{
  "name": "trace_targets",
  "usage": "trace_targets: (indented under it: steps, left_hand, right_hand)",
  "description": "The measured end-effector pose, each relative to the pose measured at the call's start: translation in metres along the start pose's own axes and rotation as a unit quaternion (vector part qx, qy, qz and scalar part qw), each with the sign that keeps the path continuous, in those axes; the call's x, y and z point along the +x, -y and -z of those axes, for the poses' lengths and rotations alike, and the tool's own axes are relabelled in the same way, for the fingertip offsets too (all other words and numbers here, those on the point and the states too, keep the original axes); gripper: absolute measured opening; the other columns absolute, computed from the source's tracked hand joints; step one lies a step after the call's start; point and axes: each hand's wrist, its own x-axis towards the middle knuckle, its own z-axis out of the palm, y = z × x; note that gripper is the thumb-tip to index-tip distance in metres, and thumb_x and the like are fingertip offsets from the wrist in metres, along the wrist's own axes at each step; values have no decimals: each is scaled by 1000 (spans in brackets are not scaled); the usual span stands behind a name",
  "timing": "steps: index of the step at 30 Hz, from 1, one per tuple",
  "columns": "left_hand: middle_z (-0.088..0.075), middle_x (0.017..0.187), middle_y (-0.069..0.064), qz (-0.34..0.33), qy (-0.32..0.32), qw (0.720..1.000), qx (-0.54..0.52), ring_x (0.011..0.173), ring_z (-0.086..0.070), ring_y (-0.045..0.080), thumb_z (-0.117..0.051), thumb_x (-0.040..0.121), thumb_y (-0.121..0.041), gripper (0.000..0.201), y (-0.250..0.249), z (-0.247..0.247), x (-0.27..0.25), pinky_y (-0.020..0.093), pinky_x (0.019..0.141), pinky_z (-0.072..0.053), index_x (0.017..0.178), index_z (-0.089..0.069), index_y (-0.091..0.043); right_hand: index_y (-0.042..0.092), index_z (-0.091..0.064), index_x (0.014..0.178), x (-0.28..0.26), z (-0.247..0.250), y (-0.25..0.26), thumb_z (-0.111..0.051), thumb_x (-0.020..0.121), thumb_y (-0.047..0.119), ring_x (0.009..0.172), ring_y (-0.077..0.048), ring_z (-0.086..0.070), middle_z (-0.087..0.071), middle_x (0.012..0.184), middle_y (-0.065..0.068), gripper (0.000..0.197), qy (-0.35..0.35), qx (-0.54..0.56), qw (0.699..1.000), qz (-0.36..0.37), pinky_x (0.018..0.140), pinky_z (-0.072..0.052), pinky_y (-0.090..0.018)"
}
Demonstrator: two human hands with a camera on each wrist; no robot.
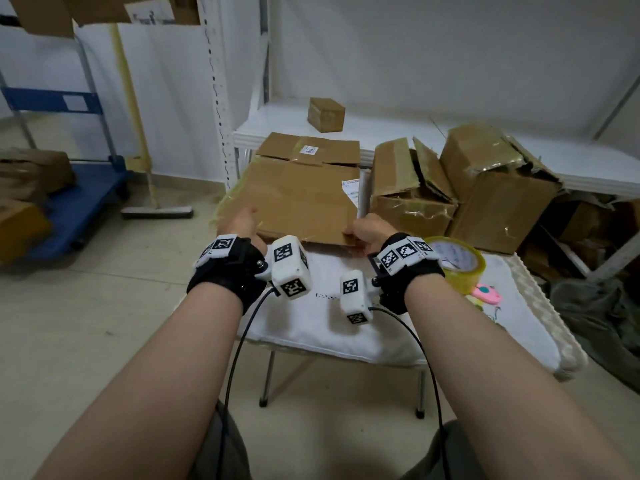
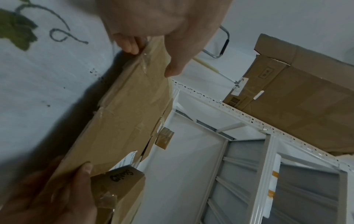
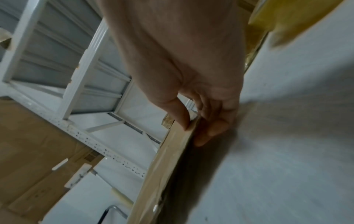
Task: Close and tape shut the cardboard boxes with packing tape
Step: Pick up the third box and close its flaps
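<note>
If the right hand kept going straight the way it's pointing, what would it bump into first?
Nothing new: the right hand already pinches the near edge of the flattened cardboard box. Pushed on, it would just shove that box; what lies beyond is hard to judge.

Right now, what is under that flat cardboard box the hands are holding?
Under the flat cardboard box lies a white cloth on a folding table; both hands grip its near edge. Anything farther beneath is covered.
</note>
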Motion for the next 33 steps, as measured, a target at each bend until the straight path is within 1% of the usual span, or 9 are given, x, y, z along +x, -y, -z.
trace_targets:
  steps: [4,8,11,18,20,22,25,29,33]
  left_hand:
    - [-52,137,0,-6,54,998,-11,115,-54,23,-54,101,-23,38,3,-12,-25,30,90,-48,137,-53,-9]
    - [-59,100,8,31,83,996,-25,66,-51,21,-56,100,-16,15,7,-20,-31,23,36,-45,113,-56,-10]
    - [-63,101,9,48,62,993,-89,70,-55,23,-56,98,-11,15,9,-22,-22,30,47,-46,112,-58,-6]
    - [-55,64,2,24,113,983,-146,34,-51,14,-47,104,-14,27,-2,-17,-41,15,28,-37,77,-47,-13]
    - [-56,70,1,8,120,976,-182,35,-55,11,-49,103,-9,24,-8,-15,-36,17,32,-42,79,-50,-11]
    - [-64,87,4,-9,139,964,-225,66,-68,15,-52,100,-4,15,-11,-12,-29,26,51,-56,86,-56,-9]
    - [-68,94,9,-55,181,957,-219,78,-71,20,-53,97,1,10,-15,-6,-23,34,63,-61,100,-59,-7]
    - [-63,130,17,-112,218,955,-167,118,-64,30,-52,95,7,48,-20,0,-18,53,98,-52,141,-45,-4]
    - [-59,138,14,-144,245,952,-112,125,-59,27,-54,94,6,53,-23,9,-9,51,106,-46,145,-41,-5]
  right_hand:
    - [-1,-46,111,-8,5,8,-48,100,-10,77,-27,-59,-55,91,-15,14,40,95,995,-5,68,-57,-37]
    - [-8,-50,126,-16,7,15,-57,98,-1,94,-34,-66,-66,110,-22,30,54,61,996,20,100,-54,-50]
    - [6,-51,123,-18,9,13,-59,97,-4,98,-31,-66,-65,116,-19,29,58,85,993,57,97,-55,-50]
    - [-3,-51,135,-37,21,23,-63,95,-3,74,-19,-72,-69,103,-17,41,99,224,961,128,94,-56,-41]
    - [-5,-52,136,-44,24,30,-64,97,9,98,-26,-73,-70,119,-19,43,80,243,955,153,98,-56,-40]
    - [-1,-55,135,-51,33,38,-64,98,18,115,-30,-68,-69,126,-17,43,53,275,942,187,103,-53,-39]
    - [2,-56,128,-63,54,49,-59,102,22,114,-30,-66,-65,132,-21,33,15,357,898,255,104,-49,-39]
    - [7,-53,131,-74,91,57,-61,101,26,114,-27,-68,-67,130,-15,37,-35,438,855,276,103,-53,-39]
    - [7,-45,142,-76,114,47,-64,98,22,95,-24,-66,-68,121,-14,50,-92,461,842,265,87,-57,-37]
